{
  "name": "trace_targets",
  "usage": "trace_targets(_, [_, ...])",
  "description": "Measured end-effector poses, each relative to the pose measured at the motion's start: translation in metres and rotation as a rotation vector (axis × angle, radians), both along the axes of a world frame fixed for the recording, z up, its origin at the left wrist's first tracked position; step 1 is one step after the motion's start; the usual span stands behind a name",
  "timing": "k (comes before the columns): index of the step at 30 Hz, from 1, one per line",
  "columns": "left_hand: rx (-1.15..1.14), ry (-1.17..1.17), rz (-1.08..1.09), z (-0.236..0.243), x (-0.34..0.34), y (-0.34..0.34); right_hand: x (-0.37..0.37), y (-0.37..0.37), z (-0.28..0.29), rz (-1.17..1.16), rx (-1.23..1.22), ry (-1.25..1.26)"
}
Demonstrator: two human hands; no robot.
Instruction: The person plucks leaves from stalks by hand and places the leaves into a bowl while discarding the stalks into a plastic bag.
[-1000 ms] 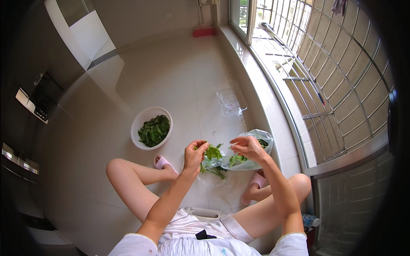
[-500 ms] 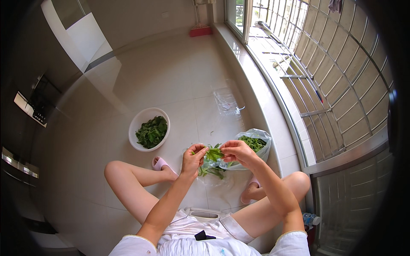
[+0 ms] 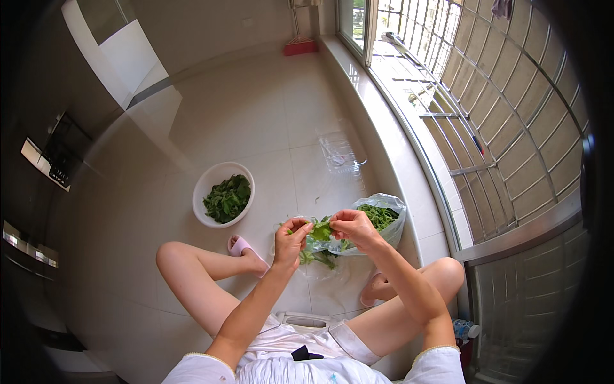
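I watch through the left one of two wide fisheye cameras worn side by side on the person's head. It looks down and forward from above the person's own body, so the white top [image 3: 288, 374] sits nearest me along the bottom edge. From there the forearms [image 3: 256, 297] reach up the frame, bringing the left hand [image 3: 291, 243] and right hand [image 3: 355, 229] just below the centre, within arm's reach of the lens. Past them my view runs over the tiled floor [image 3: 243, 121] to the far wall [image 3: 217, 25]. On my right, the lens bows the window grille [image 3: 511, 96]; black rounds off the corners.
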State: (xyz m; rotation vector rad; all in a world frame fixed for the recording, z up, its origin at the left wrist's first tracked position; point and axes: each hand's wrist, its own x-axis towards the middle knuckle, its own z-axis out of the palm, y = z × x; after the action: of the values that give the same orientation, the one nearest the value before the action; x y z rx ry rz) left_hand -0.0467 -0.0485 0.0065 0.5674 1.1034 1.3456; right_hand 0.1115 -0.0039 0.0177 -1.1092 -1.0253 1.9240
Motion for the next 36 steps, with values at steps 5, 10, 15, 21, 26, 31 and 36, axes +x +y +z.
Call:
trace_targets(5, [-0.007,-0.178,0.182,-0.005,0.001,0.001,-0.002,0.004,-0.002,-0.277,0.178,0.073])
trace_targets(10, [-0.040,-0.148,0.156,-0.003,-0.003,0.002,0.008,0.003,0.012,-0.015,0.159,-0.043])
trace_targets(15, [0.021,-0.036,0.227,-0.003,0.003,0.003,0.000,-0.002,0.012,0.109,-0.075,-0.012])
trace_targets(21, [0.070,0.064,0.263,0.003,0.018,0.003,-0.002,-0.005,0.004,0.095,-0.010,-0.076])
trace_targets(26, [-0.099,-0.176,0.157,-0.012,0.007,0.006,0.002,-0.005,0.013,0.226,-0.031,-0.012])
trace_targets(31, [-0.154,-0.220,0.208,-0.019,-0.011,0.010,0.020,0.005,0.028,0.114,0.349,-0.359])
trace_targets(36, [-0.154,-0.148,0.151,-0.019,-0.004,0.009,0.052,0.024,-0.020,0.072,0.848,-1.248])
